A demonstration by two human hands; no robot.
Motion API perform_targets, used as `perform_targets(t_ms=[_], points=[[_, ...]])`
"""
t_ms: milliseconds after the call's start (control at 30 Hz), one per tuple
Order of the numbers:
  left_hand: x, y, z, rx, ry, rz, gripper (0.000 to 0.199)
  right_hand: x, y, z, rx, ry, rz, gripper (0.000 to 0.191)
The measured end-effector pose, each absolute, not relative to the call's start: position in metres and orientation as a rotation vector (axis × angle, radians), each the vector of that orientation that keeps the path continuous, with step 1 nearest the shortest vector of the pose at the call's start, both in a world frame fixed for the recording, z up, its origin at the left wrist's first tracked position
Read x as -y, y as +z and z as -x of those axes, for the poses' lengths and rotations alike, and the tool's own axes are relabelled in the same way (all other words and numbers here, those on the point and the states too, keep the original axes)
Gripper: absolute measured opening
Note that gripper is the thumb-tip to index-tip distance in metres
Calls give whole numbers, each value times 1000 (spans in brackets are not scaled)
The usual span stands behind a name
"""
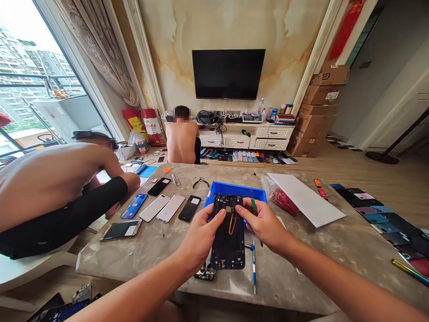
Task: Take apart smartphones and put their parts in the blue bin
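Observation:
My left hand (pixel 203 235) grips the left edge of a black phone back cover (pixel 229 246), its inner side facing me, thumb on the inside. A looped orange flex cable (pixel 232 223) hangs near its upper middle. On the cover's upper right, my right hand (pixel 264 219) presses with its thumb. That hand also holds a thin dark tool with a green band (pixel 254 206); its kind is unclear. Partly hidden below the cover lies an opened phone (pixel 204 272) with its inner parts bare. A blue-and-white screwdriver (pixel 254 273) rests on the table to the right.
Behind my hands stands a blue tray (pixel 237 188). Several phones, including a white phone (pixel 170 208), lie to the left. Pliers (pixel 201 181) sit farther back; a white foam sheet (pixel 306 199) is at right. Two people (pixel 182 136) crouch beyond the stone table (pixel 150 255).

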State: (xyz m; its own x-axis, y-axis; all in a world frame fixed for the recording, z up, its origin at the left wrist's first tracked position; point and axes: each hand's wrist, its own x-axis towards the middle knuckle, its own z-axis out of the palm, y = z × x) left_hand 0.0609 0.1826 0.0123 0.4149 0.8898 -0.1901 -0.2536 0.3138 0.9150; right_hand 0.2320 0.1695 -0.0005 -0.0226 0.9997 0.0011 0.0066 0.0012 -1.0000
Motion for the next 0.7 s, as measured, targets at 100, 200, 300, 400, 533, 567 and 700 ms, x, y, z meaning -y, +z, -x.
perform_targets(t_ms=[100, 200, 300, 400, 533, 567, 700], points=[[-178, 20, -62, -804, 868, -861, 38, -165, 4, -231, 1186, 1253, 1172, 42], [-176, 24, -63, -794, 862, -812, 35, -161, 7, -231, 1155, 1293, 1133, 41], [-176, 25, -64, -784, 860, -771, 32, -160, 9, -232, 1142, 1317, 1102, 39], [-177, 27, -66, -779, 858, -729, 30, -160, 11, -232, 1148, 1306, 1085, 37], [-177, 30, -67, -757, 862, -691, 26, -160, 14, -232, 1161, 1287, 1064, 32], [-178, 31, -66, -743, 860, -687, 26, -159, 15, -231, 1166, 1285, 1057, 31], [-178, 36, -61, -686, 847, -698, 27, -157, 21, -230, 1198, 1289, 1028, 29]])
